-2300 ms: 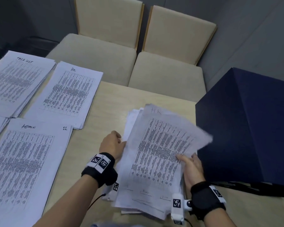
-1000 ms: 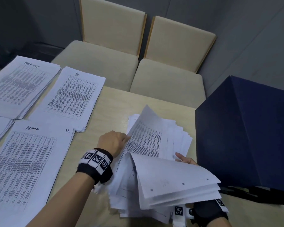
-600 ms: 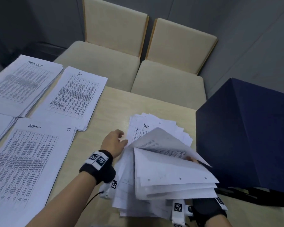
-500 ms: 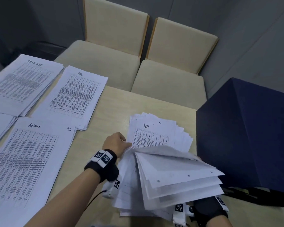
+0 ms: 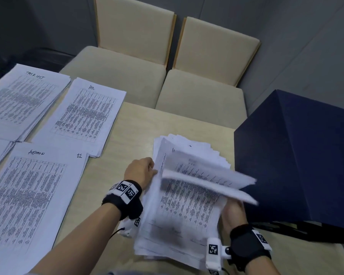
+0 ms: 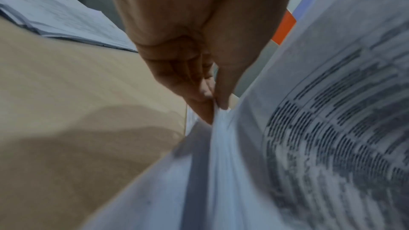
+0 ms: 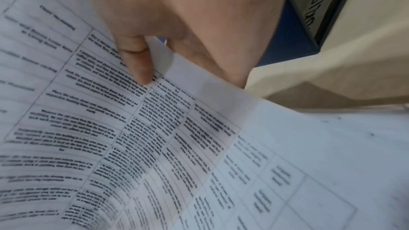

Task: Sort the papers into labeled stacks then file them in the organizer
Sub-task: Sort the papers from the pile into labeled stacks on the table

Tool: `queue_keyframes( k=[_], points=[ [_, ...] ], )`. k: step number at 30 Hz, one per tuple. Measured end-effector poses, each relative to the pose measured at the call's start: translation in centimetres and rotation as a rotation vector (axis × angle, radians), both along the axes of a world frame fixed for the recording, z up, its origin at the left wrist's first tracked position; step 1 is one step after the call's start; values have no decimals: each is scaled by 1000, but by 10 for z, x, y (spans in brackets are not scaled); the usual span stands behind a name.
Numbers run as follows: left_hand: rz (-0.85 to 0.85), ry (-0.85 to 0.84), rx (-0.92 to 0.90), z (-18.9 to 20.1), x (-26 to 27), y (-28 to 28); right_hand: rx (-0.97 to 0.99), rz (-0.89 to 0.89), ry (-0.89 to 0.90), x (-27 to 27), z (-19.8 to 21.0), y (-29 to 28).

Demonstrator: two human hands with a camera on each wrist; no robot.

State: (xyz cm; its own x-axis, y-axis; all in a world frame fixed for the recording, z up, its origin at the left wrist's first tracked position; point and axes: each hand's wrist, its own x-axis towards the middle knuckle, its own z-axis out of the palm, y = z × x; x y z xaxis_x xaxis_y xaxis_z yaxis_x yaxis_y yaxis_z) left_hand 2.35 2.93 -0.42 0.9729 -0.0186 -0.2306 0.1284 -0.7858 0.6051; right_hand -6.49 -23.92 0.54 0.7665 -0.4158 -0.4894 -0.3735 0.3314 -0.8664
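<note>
Pale wood table [image 5: 131, 126], two beige chairs [image 5: 203, 62] pushed against its far edge, grey walls behind. Half a second ago the right hand held a fan of blank-backed sheets raised over the unsorted pile [image 5: 179, 211]; now those sheets have dropped lower and blur in motion, and a printed page shows beneath them. The left hand [image 5: 140, 171] pinches the pile's left edge between thumb and fingertips [image 6: 204, 109]. The right hand [image 5: 233, 212] grasps the sheets at the pile's right edge, thumb on top of the print, fingers beneath. Sorted stacks marked TASK LIST [image 5: 22, 100], HR [image 5: 83, 114] and ADMIN [image 5: 30, 199] lie along the table's left side. A dark blue organizer [image 5: 298, 161] stands at the right edge, just beside the pile.
</note>
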Motion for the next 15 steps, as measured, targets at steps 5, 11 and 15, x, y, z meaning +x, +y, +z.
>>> queue_keyframes(
  k=[5, 11, 15],
  points=[
    [-10, -197, 58, 11, -1, 6, 58, 30, -1, 1, 3, -7],
    [41, -32, -826, 33, -6, 14, 16, 31, -5, 5, -4, -7],
    [182, -76, -846, 27, -1, 18, 45, 38, -10, 3, 0, -3]
  ],
)
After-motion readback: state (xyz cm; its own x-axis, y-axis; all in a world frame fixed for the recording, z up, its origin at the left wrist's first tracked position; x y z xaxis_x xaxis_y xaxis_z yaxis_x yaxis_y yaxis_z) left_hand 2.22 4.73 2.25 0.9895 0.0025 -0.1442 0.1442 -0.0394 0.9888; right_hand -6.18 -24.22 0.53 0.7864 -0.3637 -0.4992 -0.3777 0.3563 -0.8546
